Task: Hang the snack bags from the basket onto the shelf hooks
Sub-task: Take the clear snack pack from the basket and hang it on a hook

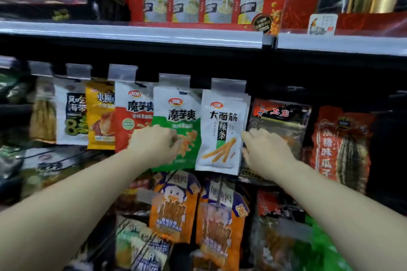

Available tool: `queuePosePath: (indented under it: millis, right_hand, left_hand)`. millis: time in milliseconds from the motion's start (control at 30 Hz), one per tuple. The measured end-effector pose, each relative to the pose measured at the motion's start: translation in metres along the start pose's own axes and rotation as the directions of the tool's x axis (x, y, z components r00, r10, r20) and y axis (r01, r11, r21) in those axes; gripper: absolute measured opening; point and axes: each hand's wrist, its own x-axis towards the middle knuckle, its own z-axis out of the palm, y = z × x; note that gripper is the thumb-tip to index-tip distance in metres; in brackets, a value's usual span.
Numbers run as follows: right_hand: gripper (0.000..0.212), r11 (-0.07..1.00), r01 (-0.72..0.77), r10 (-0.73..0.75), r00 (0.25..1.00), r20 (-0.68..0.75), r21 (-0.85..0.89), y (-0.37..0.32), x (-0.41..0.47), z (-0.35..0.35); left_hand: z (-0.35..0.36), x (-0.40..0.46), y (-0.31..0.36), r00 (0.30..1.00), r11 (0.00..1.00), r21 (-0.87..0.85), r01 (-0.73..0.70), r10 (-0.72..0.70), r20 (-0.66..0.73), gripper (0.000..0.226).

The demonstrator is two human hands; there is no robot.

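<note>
Several hooks in this row already carry snack bags, so much of the hanging looks done; the basket is out of view, so I can't tell what's left. My left hand (157, 142) curls its fingers against the green-and-white plastic snack bag (176, 125), seemingly pinching its front. My right hand (267, 150) is spread loose, fingertips touching the edge of the white glossy spicy-strip bag (222, 130), gripping nothing.

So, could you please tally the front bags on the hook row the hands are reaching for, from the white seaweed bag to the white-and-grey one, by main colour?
Mostly white bag, white-and-grey bag: 2
Yellow bag: 1
White-and-red bag: 1
White-and-green bag: 1
Total: 5
</note>
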Motion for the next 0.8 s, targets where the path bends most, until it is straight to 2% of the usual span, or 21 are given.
queuePosePath:
  millis: [167,267,433,567,667,800]
  right_hand:
    - [0.027,0.977,0.212,-0.21,0.972,0.102,-0.011,-0.122,-0.002,0.002]
    - [0.029,0.95,0.311,-0.314,0.942,0.118,0.038,-0.197,-0.006,0.016]
    - [0.032,0.892,0.382,-0.424,0.892,0.157,0.241,-0.322,-0.02,0.056]
    - [0.029,0.795,0.502,-0.586,0.781,0.217,0.339,-0.409,-0.034,0.114]
    - [0.031,0.74,0.508,-0.655,0.692,0.304,0.441,-0.462,-0.052,0.175]
    - [0.035,0.662,0.472,-0.742,0.524,0.419,0.582,-0.518,-0.097,0.273]
  left_hand:
    - [-0.001,-0.092,-0.096,0.984,0.951,0.285,-0.119,0.075,0.162,0.038]
    - [0.002,-0.144,-0.164,0.964,0.955,0.288,-0.076,-0.003,0.264,0.036]
    - [0.036,-0.232,-0.254,0.906,0.939,0.344,0.005,-0.15,0.396,0.033]
    - [0.095,-0.297,-0.297,0.814,0.924,0.365,0.111,-0.295,0.5,0.031]
    - [0.155,-0.349,-0.307,0.731,0.921,0.302,0.247,-0.382,0.566,0.028]
    - [0.249,-0.421,-0.292,0.532,0.853,0.244,0.461,-0.486,0.693,0.032]
